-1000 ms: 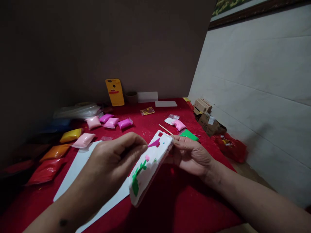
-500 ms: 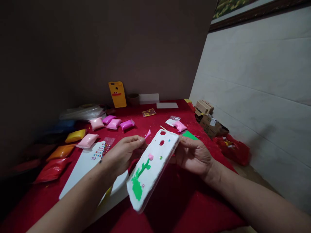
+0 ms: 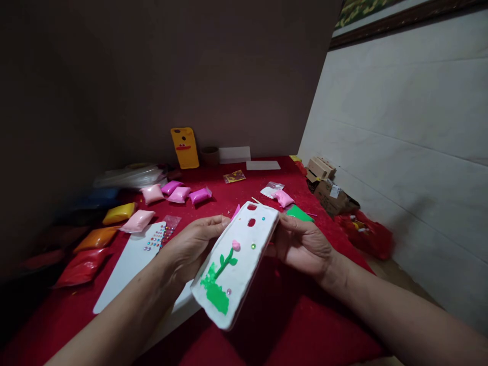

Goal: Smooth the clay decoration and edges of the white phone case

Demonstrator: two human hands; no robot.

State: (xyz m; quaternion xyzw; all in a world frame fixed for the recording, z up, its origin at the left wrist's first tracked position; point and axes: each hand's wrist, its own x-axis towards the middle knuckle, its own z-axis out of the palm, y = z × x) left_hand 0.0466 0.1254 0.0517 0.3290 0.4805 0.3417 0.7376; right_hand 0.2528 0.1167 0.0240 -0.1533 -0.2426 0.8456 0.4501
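Note:
A white clay-covered phone case (image 3: 244, 264) is held up tilted over the red-covered table, its decorated back towards me. On it are a green stem with leaves (image 3: 225, 264), a pink bud (image 3: 236, 245), a green patch (image 3: 217, 299) and several small gems. My right hand (image 3: 303, 246) grips the upper right edge, thumb along the side. At the left edge, my left hand (image 3: 196, 241) is closed on the case, its fingertips partly hidden behind it. A pink pointed piece (image 3: 236, 211) shows just beyond the left thumb.
Soft clay packets, such as a red one (image 3: 82, 267), lie on the left beside a white board (image 3: 125, 269) with a gem sheet (image 3: 158, 238). A yellow phone case (image 3: 185, 148) stands at the back wall. A green packet (image 3: 300, 213) lies behind my right hand.
The case has turned so its back faces me more squarely, its lower end shifting slightly. My left hand has moved right, against the case's edge.

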